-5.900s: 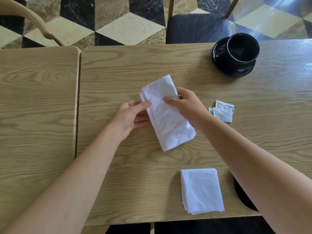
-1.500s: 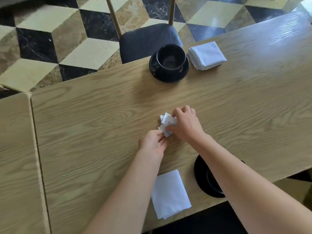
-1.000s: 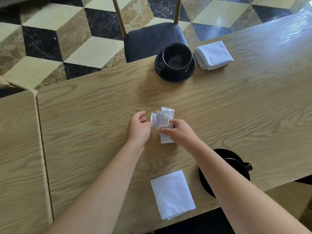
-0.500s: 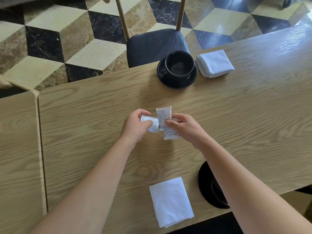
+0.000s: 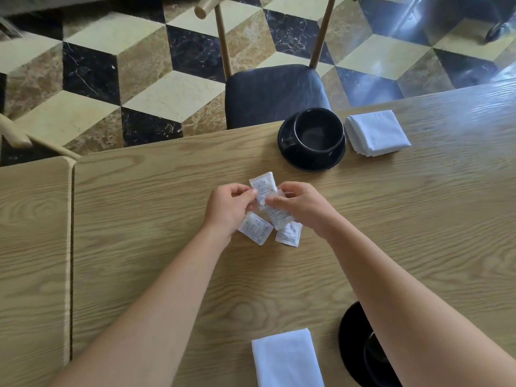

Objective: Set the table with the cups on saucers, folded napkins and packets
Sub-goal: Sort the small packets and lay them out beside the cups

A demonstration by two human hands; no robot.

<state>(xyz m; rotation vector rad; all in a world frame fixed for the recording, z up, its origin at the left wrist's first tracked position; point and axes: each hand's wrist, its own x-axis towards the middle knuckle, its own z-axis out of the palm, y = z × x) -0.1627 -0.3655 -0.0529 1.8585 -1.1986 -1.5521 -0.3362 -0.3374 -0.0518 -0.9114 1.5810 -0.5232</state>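
Both grips (image 5: pixel 262 203) on packets (image 5: pixel 264 188); mid-table (image 5: pixel 139 219)

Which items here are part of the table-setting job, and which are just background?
Job: small white printed packets in left hand and right hand; far black cup on saucer; near black cup and saucer; two folded white napkins.

Background: dark-cushioned wooden chair; patterned marble floor.

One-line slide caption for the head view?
Both hands, left and right, sort small white packets mid-table between two cup-and-napkin settings.
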